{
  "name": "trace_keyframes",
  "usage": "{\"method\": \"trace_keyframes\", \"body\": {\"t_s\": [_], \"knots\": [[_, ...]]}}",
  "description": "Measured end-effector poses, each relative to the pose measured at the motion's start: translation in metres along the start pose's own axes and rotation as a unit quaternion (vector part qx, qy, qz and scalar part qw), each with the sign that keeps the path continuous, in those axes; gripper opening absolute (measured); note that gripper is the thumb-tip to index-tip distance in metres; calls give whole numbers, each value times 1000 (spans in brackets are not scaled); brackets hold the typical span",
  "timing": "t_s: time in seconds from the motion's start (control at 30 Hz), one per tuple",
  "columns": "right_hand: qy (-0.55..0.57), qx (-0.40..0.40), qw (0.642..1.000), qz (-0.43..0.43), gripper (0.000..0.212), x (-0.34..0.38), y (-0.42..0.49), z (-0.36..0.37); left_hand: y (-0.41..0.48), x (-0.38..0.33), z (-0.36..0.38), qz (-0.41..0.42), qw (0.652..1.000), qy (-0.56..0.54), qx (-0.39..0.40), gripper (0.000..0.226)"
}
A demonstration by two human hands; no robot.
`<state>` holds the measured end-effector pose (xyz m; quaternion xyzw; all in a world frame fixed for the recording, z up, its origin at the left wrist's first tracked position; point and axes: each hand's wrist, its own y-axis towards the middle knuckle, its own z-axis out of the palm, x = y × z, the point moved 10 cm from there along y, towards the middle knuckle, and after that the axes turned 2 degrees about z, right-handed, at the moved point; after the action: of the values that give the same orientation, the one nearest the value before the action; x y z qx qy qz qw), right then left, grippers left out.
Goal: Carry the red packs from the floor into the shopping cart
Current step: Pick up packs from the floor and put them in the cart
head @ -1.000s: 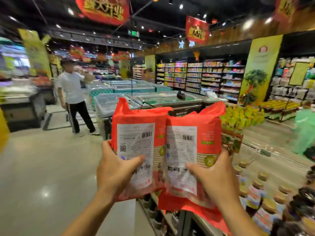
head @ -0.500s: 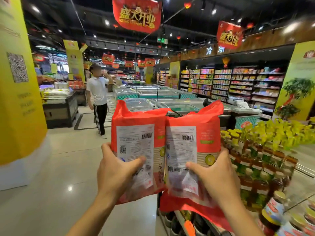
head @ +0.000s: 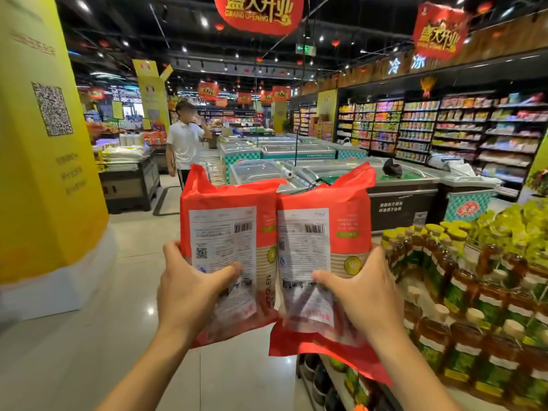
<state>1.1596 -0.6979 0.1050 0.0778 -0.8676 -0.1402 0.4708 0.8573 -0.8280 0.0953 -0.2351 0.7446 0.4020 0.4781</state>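
Note:
Two red packs with white printed labels stand upright side by side in front of me at chest height. My left hand (head: 189, 289) grips the left red pack (head: 228, 221) near its bottom, thumb across the label. My right hand (head: 364, 295) grips the right red pack (head: 326, 215) the same way. The two packs touch along their inner edges. No shopping cart is in view.
A yellow pillar (head: 44, 143) on a white base stands at the left. A display of bottles and jars (head: 474, 292) runs along the right. Chest freezers (head: 400, 185) lie ahead, and a person in a white shirt (head: 185, 143) stands in the aisle beyond. Pale tiled floor (head: 118, 336) stretches left.
My view has swung left: the yellow pillar has come into sight and the bottle display has slid right. Both hands keep the same hold on the packs.

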Motion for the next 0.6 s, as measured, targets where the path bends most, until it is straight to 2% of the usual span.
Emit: {"method": "trace_keyframes", "body": {"t_s": [0.2, 0.6], "knots": [[21, 26, 999, -6, 63, -5, 74, 52, 59, 11, 37, 10, 1000, 21, -16, 79], [42, 57, 997, -16, 69, -21, 248, 136, 191, 33, 144, 24, 998, 45, -47, 79]]}}
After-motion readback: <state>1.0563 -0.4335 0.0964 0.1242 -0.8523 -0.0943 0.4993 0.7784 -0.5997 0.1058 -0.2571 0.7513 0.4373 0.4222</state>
